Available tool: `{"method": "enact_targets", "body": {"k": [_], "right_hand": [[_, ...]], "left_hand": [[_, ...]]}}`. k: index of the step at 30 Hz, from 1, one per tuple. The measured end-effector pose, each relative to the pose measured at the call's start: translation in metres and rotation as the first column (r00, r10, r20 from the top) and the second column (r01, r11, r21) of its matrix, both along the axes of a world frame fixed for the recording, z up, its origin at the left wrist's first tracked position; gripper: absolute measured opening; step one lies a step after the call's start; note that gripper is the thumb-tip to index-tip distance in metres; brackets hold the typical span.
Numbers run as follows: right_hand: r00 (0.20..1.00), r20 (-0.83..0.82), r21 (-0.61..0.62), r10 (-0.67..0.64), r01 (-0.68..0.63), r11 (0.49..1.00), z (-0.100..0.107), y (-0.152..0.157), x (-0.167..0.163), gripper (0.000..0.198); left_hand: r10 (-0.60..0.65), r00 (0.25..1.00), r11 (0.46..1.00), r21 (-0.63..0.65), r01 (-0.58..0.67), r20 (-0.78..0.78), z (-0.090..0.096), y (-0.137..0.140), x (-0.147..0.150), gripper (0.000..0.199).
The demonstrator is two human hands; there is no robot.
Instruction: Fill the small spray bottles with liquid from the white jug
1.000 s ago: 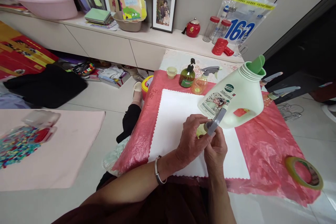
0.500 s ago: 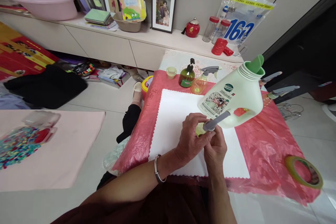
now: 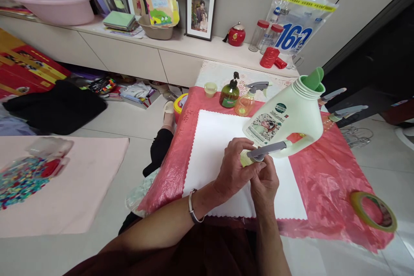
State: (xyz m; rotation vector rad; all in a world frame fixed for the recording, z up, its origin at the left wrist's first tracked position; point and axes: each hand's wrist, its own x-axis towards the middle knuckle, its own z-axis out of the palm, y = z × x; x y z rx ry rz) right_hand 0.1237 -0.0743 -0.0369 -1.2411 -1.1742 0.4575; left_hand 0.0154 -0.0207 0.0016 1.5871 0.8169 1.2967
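Between my hands is a small spray bottle (image 3: 246, 158) with pale yellow-green showing at its body and a grey trigger head pointing right. My left hand (image 3: 233, 167), with a silver bangle at the wrist, wraps round the body. The fingers of my right hand (image 3: 265, 183) are closed just below the spray head, partly hidden. Under both hands lies a white scalloped-edge sheet (image 3: 210, 159). Just beyond them a large pale green detergent jug (image 3: 287, 112) stands, a green scoop-like piece (image 3: 314, 78) in its mouth.
At the table's back are a small cup (image 3: 210, 89), a green pump bottle (image 3: 229, 95) and an orange spray bottle (image 3: 245, 104). More spray bottles (image 3: 347, 112) stand behind the jug. A tape roll (image 3: 373, 211) lies on the red plastic cover (image 3: 333, 181) at right.
The grey spray head has turned between my fingers; its nozzle end now reaches further right and lies flatter. My hands hardly moved otherwise.
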Motion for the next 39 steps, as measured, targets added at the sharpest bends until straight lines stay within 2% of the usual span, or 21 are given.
{"method": "enact_targets", "body": {"k": [14, 17, 20, 25, 28, 32, 36, 39], "right_hand": [[0.999, -0.042, -0.032, 0.003, -0.004, 0.999, 0.000, -0.002, 0.000, 0.039], [0.997, -0.069, -0.024, 0.013, -0.015, 1.000, -0.001, -0.002, 0.000, 0.039], [0.995, -0.098, -0.037, 0.032, -0.036, 0.999, 0.000, -0.003, 0.001, 0.043], [0.985, -0.158, -0.070, 0.071, -0.082, 0.994, 0.007, -0.009, -0.001, 0.049], [0.981, -0.179, -0.127, 0.077, -0.101, 0.987, 0.005, -0.014, -0.003, 0.063], [0.996, -0.091, -0.192, 0.007, -0.025, 0.981, -0.008, -0.021, -0.006, 0.079], [0.996, -0.017, -0.263, -0.086, 0.079, 0.961, -0.017, -0.022, -0.009, 0.095], [0.990, -0.081, -0.279, -0.117, 0.090, 0.956, -0.010, -0.022, -0.007, 0.088]], "left_hand": [[-0.017, 0.999, 0.998, 0.052, 0.019, -0.037, 0.003, 0.002, -0.003, 0.025], [-0.050, 0.998, 0.998, 0.030, 0.051, -0.035, 0.002, 0.003, -0.006, 0.034], [-0.097, 0.995, 0.993, -0.062, 0.096, -0.022, -0.001, 0.007, -0.015, 0.052], [-0.233, 0.969, 0.953, -0.215, 0.211, -0.079, -0.019, 0.016, -0.038, 0.051], [-0.266, 0.953, 0.946, -0.229, 0.229, -0.145, -0.036, 0.016, -0.045, 0.050], [-0.247, 0.948, 0.955, -0.215, 0.203, -0.199, -0.054, 0.012, -0.047, 0.052], [-0.251, 0.943, 0.954, -0.223, 0.202, -0.217, -0.057, 0.010, -0.046, 0.047], [-0.215, 0.960, 0.959, -0.226, 0.172, -0.181, -0.055, 0.008, -0.046, 0.041]]}}
